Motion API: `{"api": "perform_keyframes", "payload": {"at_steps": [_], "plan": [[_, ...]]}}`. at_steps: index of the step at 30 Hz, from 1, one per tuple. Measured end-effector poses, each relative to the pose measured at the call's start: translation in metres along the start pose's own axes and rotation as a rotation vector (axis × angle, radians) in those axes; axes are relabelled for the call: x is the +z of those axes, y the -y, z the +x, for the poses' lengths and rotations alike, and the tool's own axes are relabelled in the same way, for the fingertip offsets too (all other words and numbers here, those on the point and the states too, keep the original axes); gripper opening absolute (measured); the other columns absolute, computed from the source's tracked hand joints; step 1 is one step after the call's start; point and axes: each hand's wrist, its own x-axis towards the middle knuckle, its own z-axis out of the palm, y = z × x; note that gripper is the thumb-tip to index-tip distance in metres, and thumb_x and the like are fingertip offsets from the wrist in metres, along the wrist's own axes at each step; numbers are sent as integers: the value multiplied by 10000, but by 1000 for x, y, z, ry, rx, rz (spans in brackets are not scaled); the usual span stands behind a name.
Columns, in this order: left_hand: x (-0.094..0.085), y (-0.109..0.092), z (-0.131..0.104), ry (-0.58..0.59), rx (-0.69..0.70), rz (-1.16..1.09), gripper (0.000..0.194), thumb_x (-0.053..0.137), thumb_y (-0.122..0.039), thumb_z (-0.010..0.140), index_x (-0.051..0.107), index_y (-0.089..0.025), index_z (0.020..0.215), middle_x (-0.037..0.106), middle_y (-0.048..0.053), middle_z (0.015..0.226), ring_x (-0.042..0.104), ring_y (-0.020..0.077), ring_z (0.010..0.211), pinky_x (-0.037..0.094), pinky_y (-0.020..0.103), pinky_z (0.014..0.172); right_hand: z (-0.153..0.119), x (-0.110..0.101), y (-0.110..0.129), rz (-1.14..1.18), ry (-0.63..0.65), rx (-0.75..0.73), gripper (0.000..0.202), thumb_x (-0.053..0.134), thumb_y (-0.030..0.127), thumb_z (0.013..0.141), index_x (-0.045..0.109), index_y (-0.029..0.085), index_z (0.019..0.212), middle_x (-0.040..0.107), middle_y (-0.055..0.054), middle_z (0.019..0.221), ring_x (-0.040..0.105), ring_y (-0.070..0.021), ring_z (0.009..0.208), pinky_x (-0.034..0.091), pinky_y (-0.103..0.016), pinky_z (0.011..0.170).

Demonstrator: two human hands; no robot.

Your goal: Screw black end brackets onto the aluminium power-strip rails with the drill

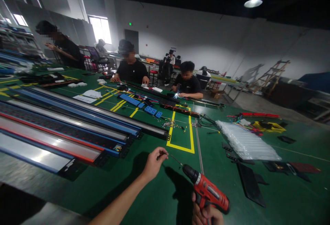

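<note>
My right hand is wrapped round the handle of a red and black cordless drill. A long thin bit sticks out of its chuck, up and to the left. Near the bit's tip, my left hand is closed in a pinch, with the fingertips together. Something small and dark shows at those fingertips, too small to name; whether the bit touches it I cannot tell. Both hands are above the green tabletop. A tiny dark piece lies on the table below the bit.
Long metal-faced panels cover the left side. Small loose hardware lies by a yellow taped rectangle. Bubble wrap and black flat parts lie to the right. Across the table sit co-workers, with blue modules and wires before them.
</note>
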Motion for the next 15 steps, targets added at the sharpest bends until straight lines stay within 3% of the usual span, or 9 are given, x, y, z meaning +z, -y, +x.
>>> {"api": "perform_keyframes", "payload": {"at_steps": [6, 15], "plan": [[-5, -6, -11, 33, -24, -7, 144, 637, -288, 857, 605, -162, 919, 658, 29, 854, 656, 163, 782, 507, 288, 753, 0, 15, -12, 100, 2, -7, 353, 585, 219, 641, 652, 146, 980, 482, 66, 466, 352, -95, 344, 417, -257, 429], [-6, -11, -10, 40, -43, -44, 219, 638, -359, 860, 594, -159, 940, 643, 32, 871, 662, 166, 770, 526, 306, 751, -11, 18, -20, 149, -6, -51, 336, 574, 185, 639, 645, 150, 965, 471, 66, 469, 334, -93, 336, 421, -255, 419]]}}
